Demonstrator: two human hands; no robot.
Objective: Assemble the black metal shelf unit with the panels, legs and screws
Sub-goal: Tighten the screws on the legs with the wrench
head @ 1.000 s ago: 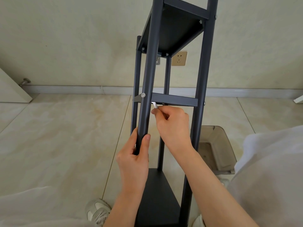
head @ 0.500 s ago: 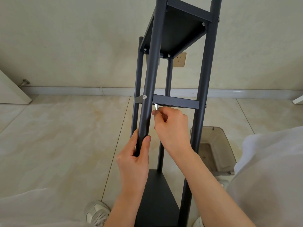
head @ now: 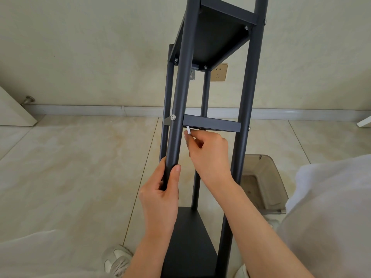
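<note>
Shifting since earlier: silver hex key (head: 188, 130), tip now tilting toward 11 o'clock under middle panel (head: 211, 124). Head view: right hand (head: 207, 154) pinching key; left hand (head: 160, 194) gripping front leg (head: 181, 101); shelf unit (head: 216, 35) standing on floor (head: 70, 167).

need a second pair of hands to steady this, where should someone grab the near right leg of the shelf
Wrap a hand round the near right leg from the right, below the middle panel: it is a bare round tube there, clear of the right hand.
</note>
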